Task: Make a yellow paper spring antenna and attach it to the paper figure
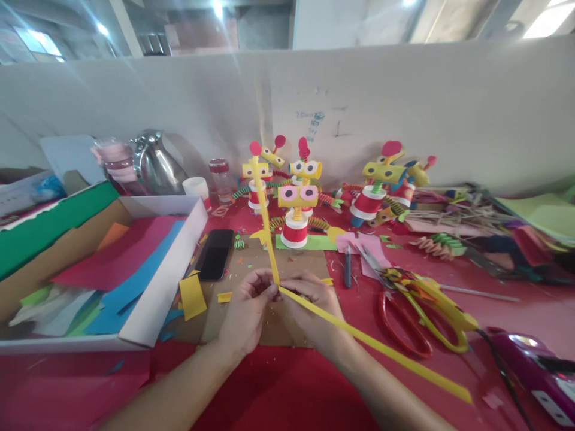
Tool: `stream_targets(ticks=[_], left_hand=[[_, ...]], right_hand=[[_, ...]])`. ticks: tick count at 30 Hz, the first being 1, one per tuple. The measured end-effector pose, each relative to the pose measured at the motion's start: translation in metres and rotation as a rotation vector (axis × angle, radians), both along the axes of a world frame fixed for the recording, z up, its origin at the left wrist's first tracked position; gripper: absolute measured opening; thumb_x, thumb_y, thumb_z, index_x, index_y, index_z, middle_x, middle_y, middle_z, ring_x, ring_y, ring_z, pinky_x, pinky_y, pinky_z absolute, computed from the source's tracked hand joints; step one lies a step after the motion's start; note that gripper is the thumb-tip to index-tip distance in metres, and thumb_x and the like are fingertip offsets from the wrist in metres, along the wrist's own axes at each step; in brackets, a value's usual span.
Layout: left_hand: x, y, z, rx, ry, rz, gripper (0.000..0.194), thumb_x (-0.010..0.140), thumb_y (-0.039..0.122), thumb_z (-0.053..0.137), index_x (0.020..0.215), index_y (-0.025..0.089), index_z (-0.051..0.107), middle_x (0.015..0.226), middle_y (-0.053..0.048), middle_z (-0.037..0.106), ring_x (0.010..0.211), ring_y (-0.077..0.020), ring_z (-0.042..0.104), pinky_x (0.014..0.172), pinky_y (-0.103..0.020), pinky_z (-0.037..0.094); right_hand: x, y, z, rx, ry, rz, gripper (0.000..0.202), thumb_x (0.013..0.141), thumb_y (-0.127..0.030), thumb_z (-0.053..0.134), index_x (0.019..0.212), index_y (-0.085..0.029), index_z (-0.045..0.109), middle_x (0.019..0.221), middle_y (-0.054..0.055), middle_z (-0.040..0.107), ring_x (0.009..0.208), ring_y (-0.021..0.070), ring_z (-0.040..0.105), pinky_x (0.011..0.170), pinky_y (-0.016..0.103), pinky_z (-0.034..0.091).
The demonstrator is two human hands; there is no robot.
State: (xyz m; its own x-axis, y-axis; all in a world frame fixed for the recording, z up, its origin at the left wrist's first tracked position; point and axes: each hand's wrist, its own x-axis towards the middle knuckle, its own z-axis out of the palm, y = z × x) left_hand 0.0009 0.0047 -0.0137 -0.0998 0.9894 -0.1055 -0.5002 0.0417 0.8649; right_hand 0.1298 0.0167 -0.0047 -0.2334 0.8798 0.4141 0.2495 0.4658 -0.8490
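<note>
Left hand (246,312) and right hand (313,311), both pinched shut on crossed yellow paper strips (359,338), sit mid-bench (269,389) between the box edge (162,299) and scissors (417,311).

Both hands (281,305) together, fingertips pinched

You held two long, narrow yellow paper strips (359,341) that met at a corner between your fingertips, just above a brown cardboard sheet (251,263) on the table. One strip rose nearly upright from the meeting point, leaning slightly left toward its top. The other ran flat and diagonally down to the right, across your right forearm, ending near the table's front edge. Both looked smooth and uncreased along their visible length.
</note>
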Motion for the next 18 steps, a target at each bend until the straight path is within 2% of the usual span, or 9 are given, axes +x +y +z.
stream_targets(ticks=[3, 7, 9, 13, 18], left_hand=[[0.000, -0.001, 0.000, 0.004, -0.038, -0.012, 0.015, 0.063, 0.018, 0.075, 0.077, 0.018, 0.069, 0.071, 0.001, 0.062, 0.064, -0.0087, 0.053, 0.062, -0.020, 0.042], [-0.002, -0.001, 0.001, 0.016, -0.080, 0.013, 0.015, 0.058, 0.018, 0.078, 0.068, 0.018, 0.068, 0.070, 0.001, 0.064, 0.068, -0.0104, 0.056, 0.064, -0.021, 0.042], [-0.003, 0.000, 0.001, 0.004, -0.081, -0.001, 0.015, 0.058, 0.017, 0.079, 0.069, 0.017, 0.068, 0.071, 0.000, 0.066, 0.067, -0.0108, 0.057, 0.065, -0.022, 0.043], [-0.004, 0.001, 0.003, -0.053, -0.109, -0.057, 0.012, 0.061, 0.017, 0.076, 0.071, 0.016, 0.069, 0.070, 0.000, 0.066, 0.065, -0.0105, 0.058, 0.066, -0.023, 0.044], [-0.005, 0.001, 0.006, -0.090, -0.026, -0.097, 0.009, 0.066, 0.020, 0.074, 0.072, 0.015, 0.069, 0.070, 0.000, 0.064, 0.066, -0.0097, 0.057, 0.066, -0.022, 0.043]], right_hand=[[-0.002, -0.002, 0.003, -0.011, -0.016, 0.007, 0.026, 0.078, -0.011, 0.056, 0.087, -0.026, 0.075, 0.084, 0.005, 0.070, 0.079, 0.0186, 0.065, 0.070, 0.028, 0.052], [-0.004, -0.001, -0.001, -0.055, 0.056, 0.008, 0.019, 0.077, -0.016, 0.062, 0.089, -0.024, 0.075, 0.089, 0.005, 0.072, 0.082, 0.0203, 0.066, 0.074, 0.031, 0.053], [-0.005, 0.000, -0.005, -0.135, 0.104, -0.011, 0.014, 0.078, -0.021, 0.062, 0.083, -0.022, 0.075, 0.085, 0.006, 0.073, 0.079, 0.0210, 0.067, 0.071, 0.032, 0.054], [-0.006, 0.004, -0.010, -0.321, 0.165, -0.040, 0.018, 0.079, -0.028, 0.060, 0.072, -0.019, 0.074, 0.071, 0.004, 0.073, 0.069, 0.0206, 0.068, 0.062, 0.029, 0.053], [-0.006, 0.005, -0.011, -0.329, 0.111, -0.074, 0.015, 0.075, -0.024, 0.061, 0.069, -0.018, 0.074, 0.069, 0.004, 0.073, 0.066, 0.0208, 0.067, 0.059, 0.029, 0.052]])
